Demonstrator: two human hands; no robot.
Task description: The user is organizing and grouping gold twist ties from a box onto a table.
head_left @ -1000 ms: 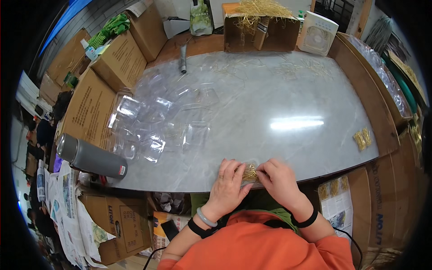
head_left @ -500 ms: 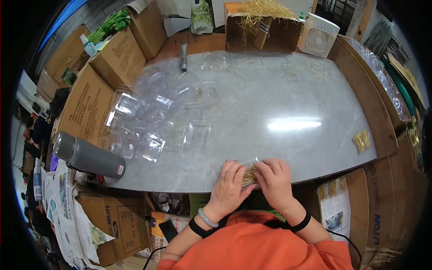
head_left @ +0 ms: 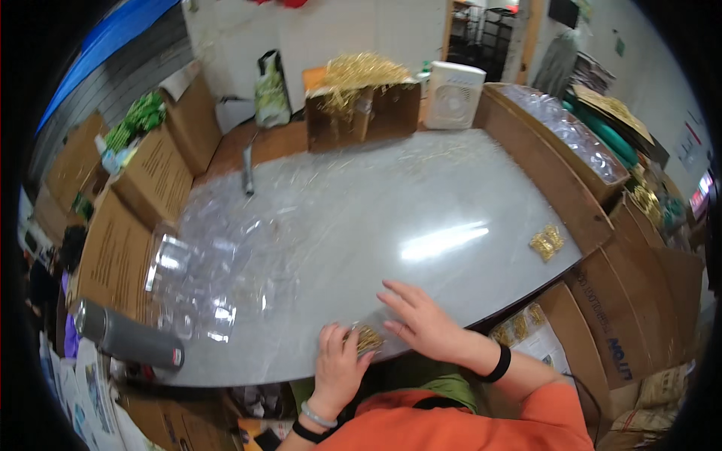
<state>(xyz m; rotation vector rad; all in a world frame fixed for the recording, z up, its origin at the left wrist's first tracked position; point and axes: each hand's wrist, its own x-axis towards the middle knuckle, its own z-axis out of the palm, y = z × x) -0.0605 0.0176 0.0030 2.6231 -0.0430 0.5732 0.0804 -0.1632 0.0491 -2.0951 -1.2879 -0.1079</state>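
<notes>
Fingers of the left hand curl down onto a small clear packet of gold filling at the near edge of the grey surface, pinching its left end. Just to the right, the right hand lies flat with fingers spread wide, palm pressing the packet's other end rather than gripping it. The packet sits between the two hands, touching both, low against the surface.

Further left lie a heap of empty clear plastic shells and a grey cylinder flask at the edge; at the far side stands a cardboard box of gold shred beside a white fan; well to the right rests a finished gold packet.

This looks like the closing step: the filled shell being pressed shut. The next move probably calls for firm, even pressure along the seam, then lifting it clear and setting it aside with the finished one.
</notes>
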